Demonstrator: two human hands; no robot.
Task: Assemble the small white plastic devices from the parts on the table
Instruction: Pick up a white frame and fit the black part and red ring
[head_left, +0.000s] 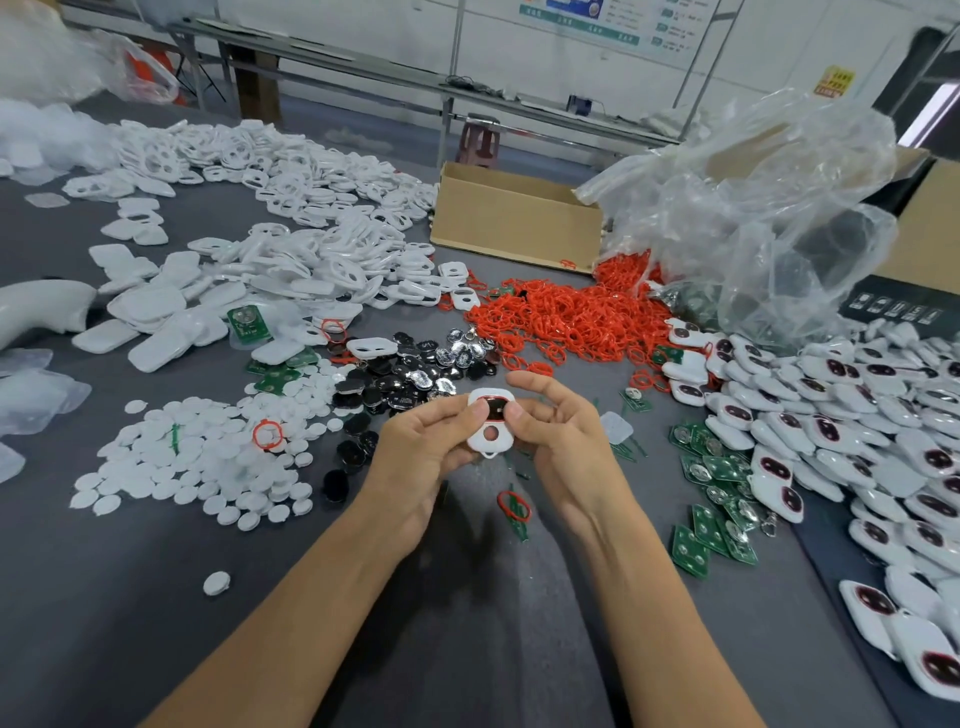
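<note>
Both hands hold one small white device shell (491, 439) above the grey table's middle. Its upper opening holds a dark oval piece ringed in red, and its lower round hole is unfilled. My left hand (423, 447) grips the shell's left side with the thumb pressing on top. My right hand (558, 431) pinches the right side, its index finger arched above. Black and silver oval parts (410, 371) lie just beyond the hands. Red rubber rings (571, 317) are heaped further back, and green circuit boards (717, 483) lie to the right.
White round caps (208, 457) spread at the left, and white shells (291, 244) are piled behind them. Assembled devices (852, 431) heap along the right. A cardboard box (511, 218) and a clear plastic bag (769, 218) stand at the back. A loose red ring (514, 506) lies near my right wrist.
</note>
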